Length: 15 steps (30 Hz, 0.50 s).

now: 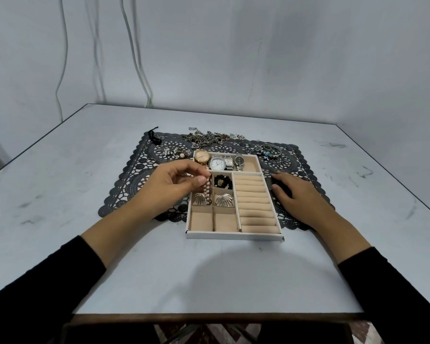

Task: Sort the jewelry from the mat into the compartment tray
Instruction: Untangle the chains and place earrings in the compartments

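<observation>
A beige compartment tray [233, 235] sits on a dark lace mat [124, 187]. My left hand [176, 181] pinches a pearl bracelet [207, 192] that hangs over the tray's left column, above a silver fan earring [201, 198]. A second fan earring [224, 200] and a black bead piece [223, 182] fill neighbouring cells. Several watches [217, 162] lie in the top compartment. My right hand [296, 192] rests flat on the mat beside the tray's right wall. The ring rolls [253, 204] hold nothing.
On the mat's far edge lie a tangle of chains [206, 138], a pearl cluster [174, 152], a black cord piece [154, 137] and bracelets with rings [271, 151]. Grey table [85, 194] surrounds the mat; white cables [134, 45] hang on the wall.
</observation>
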Each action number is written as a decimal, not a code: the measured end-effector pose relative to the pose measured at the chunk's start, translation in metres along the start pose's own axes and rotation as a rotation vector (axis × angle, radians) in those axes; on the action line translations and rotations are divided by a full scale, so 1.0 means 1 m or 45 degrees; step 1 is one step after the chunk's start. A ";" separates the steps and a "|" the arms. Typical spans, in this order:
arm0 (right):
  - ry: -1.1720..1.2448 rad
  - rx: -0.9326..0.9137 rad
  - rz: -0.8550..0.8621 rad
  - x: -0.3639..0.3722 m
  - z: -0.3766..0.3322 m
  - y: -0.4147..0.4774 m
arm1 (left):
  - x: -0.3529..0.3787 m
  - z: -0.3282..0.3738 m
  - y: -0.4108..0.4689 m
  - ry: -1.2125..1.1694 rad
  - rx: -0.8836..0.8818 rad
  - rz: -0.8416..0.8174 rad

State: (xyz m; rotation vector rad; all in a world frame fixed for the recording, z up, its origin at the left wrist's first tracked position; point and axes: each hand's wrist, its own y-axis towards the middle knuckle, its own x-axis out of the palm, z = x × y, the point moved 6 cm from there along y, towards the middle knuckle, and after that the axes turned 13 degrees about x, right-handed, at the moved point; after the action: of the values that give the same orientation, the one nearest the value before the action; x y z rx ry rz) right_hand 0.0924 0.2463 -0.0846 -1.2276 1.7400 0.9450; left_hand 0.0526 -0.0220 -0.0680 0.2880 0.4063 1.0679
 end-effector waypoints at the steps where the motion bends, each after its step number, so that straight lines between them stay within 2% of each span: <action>1: -0.001 -0.002 0.000 0.000 0.000 0.000 | -0.001 0.000 0.001 0.016 0.008 -0.023; 8: -0.003 -0.001 -0.002 0.000 0.000 0.000 | -0.001 0.008 -0.002 0.244 0.136 -0.208; 15: 0.006 -0.007 0.005 0.001 0.001 0.001 | -0.011 0.011 -0.004 0.361 0.253 -0.272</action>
State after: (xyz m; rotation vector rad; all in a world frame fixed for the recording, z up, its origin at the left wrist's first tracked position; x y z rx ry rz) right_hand 0.0918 0.2471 -0.0854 -1.2307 1.7453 0.9506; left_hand 0.0566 -0.0340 -0.0576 0.2630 0.7835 0.8610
